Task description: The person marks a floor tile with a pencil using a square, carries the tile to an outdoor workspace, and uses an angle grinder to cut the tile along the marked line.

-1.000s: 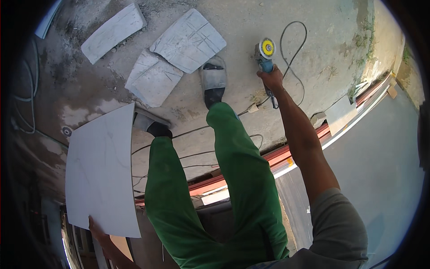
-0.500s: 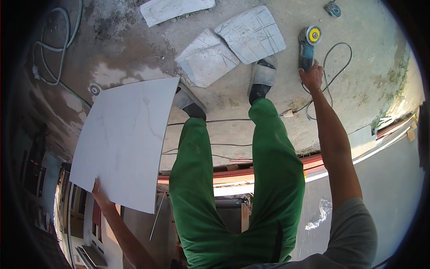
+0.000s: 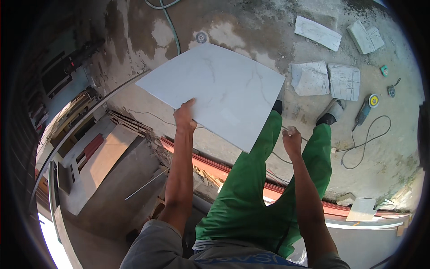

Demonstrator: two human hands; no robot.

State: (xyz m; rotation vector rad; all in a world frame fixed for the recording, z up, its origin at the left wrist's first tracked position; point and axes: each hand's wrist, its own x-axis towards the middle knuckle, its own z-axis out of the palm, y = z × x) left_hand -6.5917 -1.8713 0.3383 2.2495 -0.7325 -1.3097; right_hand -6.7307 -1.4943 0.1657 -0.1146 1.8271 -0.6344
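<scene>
Left hand [image 3: 184, 115] clamps the near edge of the white, grey-veined, four-cornered slab [image 3: 219, 89], which extends forward-right. Right hand [image 3: 292, 140], fingers curled, contents unclear, is apart, beyond the slab's nearest corner.

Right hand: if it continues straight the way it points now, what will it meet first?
In the picture, the right hand lines up roughly with the left foot beside the marbled panel; depth is unclear, so it may pass above.

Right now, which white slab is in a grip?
The large, flat, grey-veined white tile, in the left hand's grip; the smaller white slabs lie on the grey ground.
</scene>
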